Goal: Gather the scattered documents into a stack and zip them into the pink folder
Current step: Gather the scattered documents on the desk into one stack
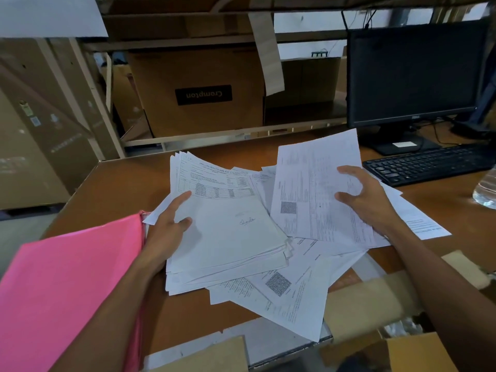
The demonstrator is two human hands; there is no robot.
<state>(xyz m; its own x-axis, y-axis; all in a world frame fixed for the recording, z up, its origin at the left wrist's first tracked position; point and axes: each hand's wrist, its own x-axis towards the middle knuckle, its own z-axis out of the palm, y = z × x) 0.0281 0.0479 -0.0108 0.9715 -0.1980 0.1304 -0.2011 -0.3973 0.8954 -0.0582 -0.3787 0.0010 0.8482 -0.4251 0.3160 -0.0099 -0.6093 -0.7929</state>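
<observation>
We see the left hand point(169, 226) gripping the stack point(228, 237) of docs at its left edge, thumb & forefinger on top, other fingers hidden under the paper. The stack is white printed sheets w/ uneven edges, fanned at the far corner. Its top pg has a printed company header, a table & a handwritten signature lower down. The right hand point(367, 200) holds 1 sheet point(314, 189) near its right edge, thumb & curled fingers on its face. That sheet is tilted up off the pile, dense w/ small print & 1 QR code. Btwn & below the 2 hands, loose sheets point(292, 291) overlap at odd angles on the brown desk point(120, 183). The nearest shows another QR code & reaches the desk's near edge. The pink folder point(67, 285) lies near left, just beside the stack, w/ the left forearm across it; we can't tell if its zip is open. Far right sit a black keyboard point(426, 163) & a dark monitor point(413, 73) behind it. A cardboard box point(198, 95) stands on the shelf past the desk.
</observation>
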